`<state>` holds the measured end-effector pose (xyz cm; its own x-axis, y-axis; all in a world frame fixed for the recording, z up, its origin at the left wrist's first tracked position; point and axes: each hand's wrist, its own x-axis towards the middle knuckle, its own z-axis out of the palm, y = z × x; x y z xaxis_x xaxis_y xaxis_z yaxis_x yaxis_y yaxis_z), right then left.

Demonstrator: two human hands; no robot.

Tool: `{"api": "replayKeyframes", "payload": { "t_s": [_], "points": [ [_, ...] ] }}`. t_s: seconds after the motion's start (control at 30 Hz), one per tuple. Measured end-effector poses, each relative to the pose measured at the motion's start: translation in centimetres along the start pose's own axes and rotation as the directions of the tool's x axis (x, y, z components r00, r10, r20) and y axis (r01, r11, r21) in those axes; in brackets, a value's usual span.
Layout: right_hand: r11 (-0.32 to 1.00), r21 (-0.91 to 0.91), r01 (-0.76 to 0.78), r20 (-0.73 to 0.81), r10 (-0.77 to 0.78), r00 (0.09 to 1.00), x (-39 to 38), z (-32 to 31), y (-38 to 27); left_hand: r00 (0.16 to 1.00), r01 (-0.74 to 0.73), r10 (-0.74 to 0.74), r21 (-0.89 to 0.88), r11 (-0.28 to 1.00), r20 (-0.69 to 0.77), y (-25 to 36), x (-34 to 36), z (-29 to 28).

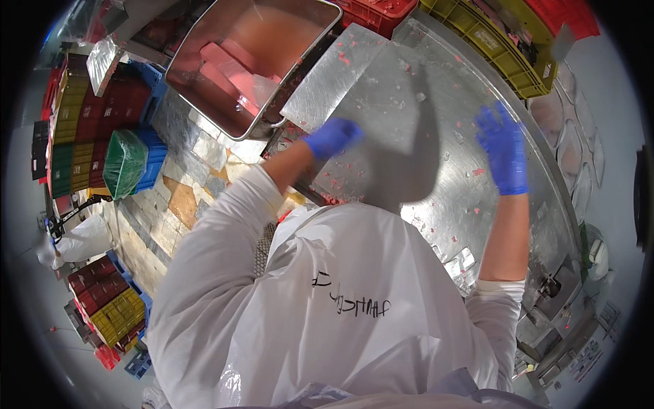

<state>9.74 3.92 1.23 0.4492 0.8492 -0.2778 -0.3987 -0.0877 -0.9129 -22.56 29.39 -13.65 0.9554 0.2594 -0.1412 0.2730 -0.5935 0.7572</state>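
My left hand (332,138), in a blue glove, is over the steel table beside a lighter metal slab (334,75); its fingers are blurred, so their grip is unclear. My right hand (501,146), also gloved, has its fingers apart near the right rim of the steel table (463,204), holding nothing visible; I cannot tell whether it touches the surface. Small pink scraps (479,172) and clear bits are scattered on the steel. Left of the slab, a large steel tub (187,75) holds long pink pieces (228,68) with clear plastic on them.
A red crate (371,10) and a yellow crate (490,41) stand beyond the table. Stacked coloured crates (95,123) and a plastic-lined bin (126,163) are on the tiled floor at left. A person in white (82,242) is farther left.
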Motion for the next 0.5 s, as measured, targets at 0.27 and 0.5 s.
{"api": "replayKeyframes", "payload": {
  "t_s": [0.27, 0.5],
  "points": [
    [0.772, -0.419, -0.478, -0.04, 0.51, 0.859, -12.5, -0.5, 11.9, 0.99, -0.015, 0.011, -0.031, 0.999, -0.144, 9.2, -1.2, -3.8],
    [0.686, 0.116, -0.718, -0.424, 0.688, 0.589, -24.1, -6.0, 20.9, 0.596, 0.269, -0.713, -0.745, 0.611, -0.369, -11.4, -5.8, -6.3]
  ]
}}
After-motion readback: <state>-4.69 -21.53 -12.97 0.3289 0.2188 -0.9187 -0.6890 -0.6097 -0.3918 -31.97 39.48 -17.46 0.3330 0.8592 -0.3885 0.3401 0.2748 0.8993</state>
